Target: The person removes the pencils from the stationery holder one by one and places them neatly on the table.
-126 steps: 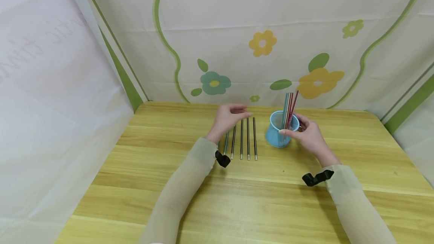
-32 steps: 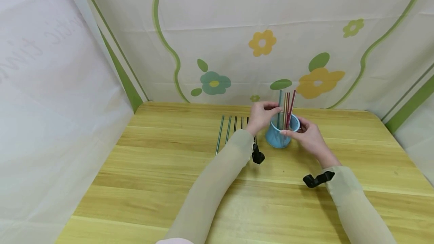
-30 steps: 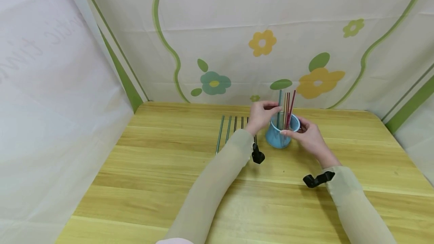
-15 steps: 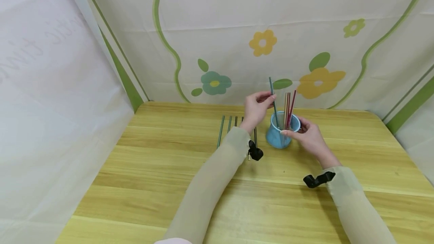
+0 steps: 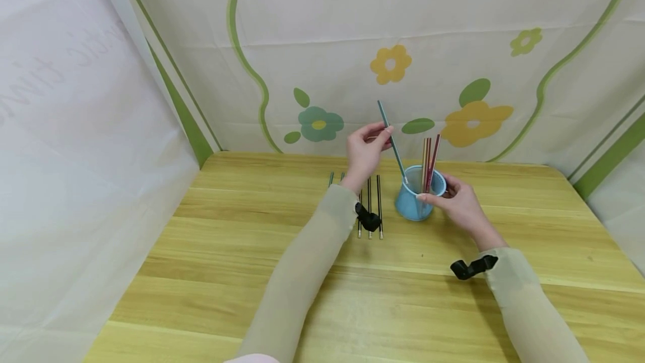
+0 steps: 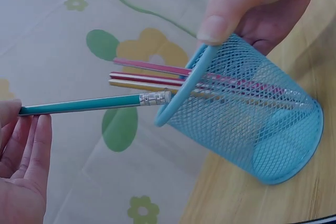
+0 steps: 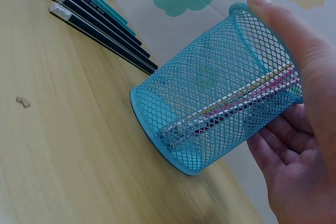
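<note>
The head view shows your left hand (image 5: 365, 153) with thumb and fingertips pinched together on a teal pencil (image 5: 395, 150), a slim straight rod slanting down to the right of your grip. Its lower end, with a ribbed silvery band (image 6: 153, 98), is at the mouth of the pencil holder (image 5: 407, 206); whether it touches the rim, I cannot tell. Your right hand (image 5: 461, 203) holds this holder from its right side, thumb at the rim and fingers curved round the outer wall. The holder is a round light-blue cup of diamond-patterned mesh, with a smooth, rounded rim. Inside, just beyond your right thumb, lean glossy pink, red and gold pencils (image 6: 149, 66).

Below and beside your left wrist, slender black pencils (image 5: 379, 200) lie in a row, their white erasers (image 7: 60, 10) set in shiny metal bands. More teal-coloured pencils (image 5: 331, 179) lie farther left, partly hidden behind your left wrist. Under both hands, the wooden table (image 5: 403, 307) has a smooth surface with streaky yellow grain. Beyond your hands hangs a creased white cloth (image 5: 322, 60), printed with rounded flowers and leaves.
</note>
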{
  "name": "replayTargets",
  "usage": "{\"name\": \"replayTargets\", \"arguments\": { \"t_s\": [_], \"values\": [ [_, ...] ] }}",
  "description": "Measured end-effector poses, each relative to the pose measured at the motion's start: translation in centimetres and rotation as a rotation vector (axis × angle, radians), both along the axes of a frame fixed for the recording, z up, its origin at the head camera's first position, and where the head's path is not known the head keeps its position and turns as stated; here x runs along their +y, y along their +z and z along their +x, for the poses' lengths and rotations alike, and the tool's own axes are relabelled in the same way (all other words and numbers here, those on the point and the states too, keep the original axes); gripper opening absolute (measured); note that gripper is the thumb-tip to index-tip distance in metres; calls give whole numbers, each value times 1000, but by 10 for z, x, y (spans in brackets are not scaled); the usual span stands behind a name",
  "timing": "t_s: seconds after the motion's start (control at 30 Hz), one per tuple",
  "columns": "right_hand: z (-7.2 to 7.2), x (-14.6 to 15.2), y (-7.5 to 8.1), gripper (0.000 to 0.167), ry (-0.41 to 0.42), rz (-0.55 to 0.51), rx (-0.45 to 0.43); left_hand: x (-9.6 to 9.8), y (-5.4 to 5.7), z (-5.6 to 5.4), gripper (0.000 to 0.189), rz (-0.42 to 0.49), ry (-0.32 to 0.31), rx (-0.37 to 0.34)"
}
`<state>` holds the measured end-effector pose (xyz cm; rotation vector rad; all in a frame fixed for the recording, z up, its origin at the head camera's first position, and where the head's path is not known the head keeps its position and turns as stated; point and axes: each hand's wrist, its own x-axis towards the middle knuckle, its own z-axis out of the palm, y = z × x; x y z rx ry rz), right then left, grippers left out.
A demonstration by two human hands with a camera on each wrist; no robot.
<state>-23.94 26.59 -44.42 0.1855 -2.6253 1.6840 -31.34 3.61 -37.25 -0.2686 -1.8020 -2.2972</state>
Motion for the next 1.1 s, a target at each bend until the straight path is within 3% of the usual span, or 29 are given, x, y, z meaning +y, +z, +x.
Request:
{"name": "replayTargets", "arguments": {
  "t_s": [0.2,0.6,1.1],
  "values": [
    [0,0,1,78,5,-6,-6,-21,0,-2,26,-5,40,10],
    [0,0,1,82,0,12,-29,-75,-8,-3,27,-113,77,39],
    [0,-1,2,81,-5,10,-22,-120,-12,3,30,-241,26,-1]
  ]
}}
